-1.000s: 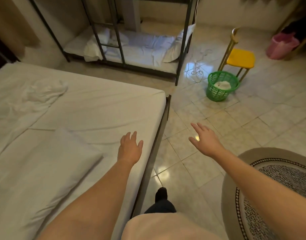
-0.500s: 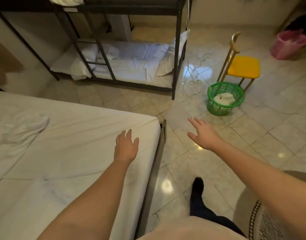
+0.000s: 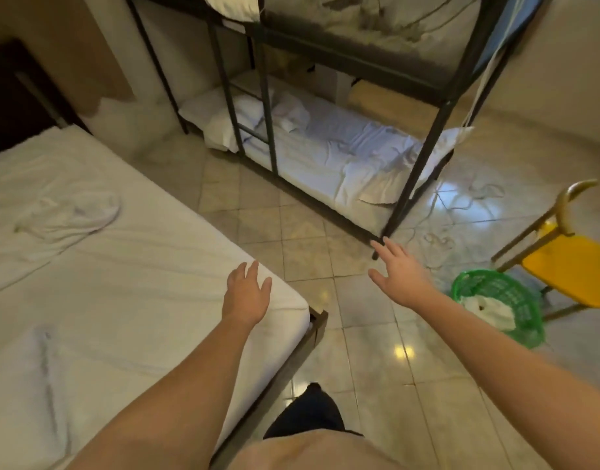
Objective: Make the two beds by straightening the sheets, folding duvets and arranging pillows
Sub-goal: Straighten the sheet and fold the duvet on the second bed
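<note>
The large bed point(image 3: 122, 300) lies under and to the left of the left hand, its white sheet mostly flat but creased. Ahead of both hands, well apart from them, stands the bunk bed point(image 3: 325, 157). Its lower mattress carries rumpled bedding, so it looks like the bigger job left.

The glossy tiled floor point(image 3: 325, 266) runs between the two beds and beneath the right hand. To the right of that hand stands a yellow chair point(image 3: 570, 269), with a green basket point(image 3: 502, 300) nearer, just beside the right forearm.

Far to the left of the left hand, a crumpled white cloth point(image 3: 71, 215) lies unfolded on the large bed. A pillow point(image 3: 223, 127) sits askew at the bunk's far-left end. Just beyond the right fingertips, a loose cord point(image 3: 437, 239) trails on the floor around the bunk's corner post point(image 3: 410, 184).

The left hand point(image 3: 246, 293) hovers at the large bed's near corner, fingers straight and empty. I cannot tell whether it touches the sheet. The right hand point(image 3: 398, 278) is spread, empty, over the floor.

The likeliest trouble is a foot catching the cord on the way to the bunk, made worse by the shiny tile. A careless swing of the right arm could tip the basket. Leaning into the lower bunk risks a knock from the upper frame.
</note>
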{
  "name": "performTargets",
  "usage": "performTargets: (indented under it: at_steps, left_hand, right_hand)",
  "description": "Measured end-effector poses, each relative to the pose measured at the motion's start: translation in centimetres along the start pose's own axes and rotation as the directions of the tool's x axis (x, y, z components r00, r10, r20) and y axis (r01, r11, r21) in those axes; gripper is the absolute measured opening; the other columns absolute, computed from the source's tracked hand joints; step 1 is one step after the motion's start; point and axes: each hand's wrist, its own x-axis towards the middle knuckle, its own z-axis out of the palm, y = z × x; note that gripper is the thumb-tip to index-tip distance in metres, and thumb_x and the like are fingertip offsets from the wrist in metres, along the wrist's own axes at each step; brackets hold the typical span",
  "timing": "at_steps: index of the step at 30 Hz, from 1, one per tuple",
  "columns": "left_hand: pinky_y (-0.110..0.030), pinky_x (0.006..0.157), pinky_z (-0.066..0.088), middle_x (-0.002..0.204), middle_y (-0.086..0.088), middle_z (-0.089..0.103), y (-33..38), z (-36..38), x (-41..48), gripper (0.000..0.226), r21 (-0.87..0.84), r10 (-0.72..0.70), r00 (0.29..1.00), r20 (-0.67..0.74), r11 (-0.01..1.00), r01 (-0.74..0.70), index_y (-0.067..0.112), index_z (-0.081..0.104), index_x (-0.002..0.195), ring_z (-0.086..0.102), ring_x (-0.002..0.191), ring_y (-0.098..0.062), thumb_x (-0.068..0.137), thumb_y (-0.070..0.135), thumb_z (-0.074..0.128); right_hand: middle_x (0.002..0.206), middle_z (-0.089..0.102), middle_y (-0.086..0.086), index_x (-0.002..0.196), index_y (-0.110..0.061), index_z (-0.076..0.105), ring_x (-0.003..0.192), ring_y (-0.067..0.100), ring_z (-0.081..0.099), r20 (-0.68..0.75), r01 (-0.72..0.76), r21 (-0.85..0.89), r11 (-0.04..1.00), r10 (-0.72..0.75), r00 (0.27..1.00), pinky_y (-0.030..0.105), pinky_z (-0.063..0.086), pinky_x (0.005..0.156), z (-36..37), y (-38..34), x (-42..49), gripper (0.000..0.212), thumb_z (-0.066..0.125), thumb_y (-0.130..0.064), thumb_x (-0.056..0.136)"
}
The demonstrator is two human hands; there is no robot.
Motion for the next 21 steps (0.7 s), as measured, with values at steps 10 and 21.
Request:
performTargets:
  at_steps: [10, 21]
  left_hand:
    - [-0.049, 0.118, 0.033, 0.165, -0.014, 0.029, 7.1, -0.6, 19.3, 0.06, -0.009, -0.07, 0.996, -0.055, 0.998, 0.07, 0.016, 0.036, 0.158, 0.024, 0.151, -0.033, 0.106, 0.045, 0.047]
    - [-0.046, 0.121, 0.028, 0.166, -0.015, 0.029, 12.6, -3.5, 38.3, 0.062, -0.151, -0.203, 0.963, -0.178, 0.973, 0.177, 0.014, 0.035, 0.159, 0.028, 0.151, -0.036, 0.106, 0.045, 0.046]
  right_hand:
    - [0.166, 0.017, 0.003, 0.157, -0.032, 0.018, 0.15, 0.031, 0.021, 0.024, 0.085, -0.015, 0.996, -0.085, 0.996, 0.05, 0.024, 0.121, -5.6, 3.7, 22.8, 0.069, 0.047, -0.053, 0.098]
    - [0.166, 0.017, 0.004, 0.158, -0.033, 0.017, 0.15, 0.029, 0.022, 0.116, 0.328, -0.021, 0.944, -0.324, 0.939, 0.049, 0.024, 0.121, -9.1, 3.3, 47.8, 0.069, 0.041, -0.056, 0.098]
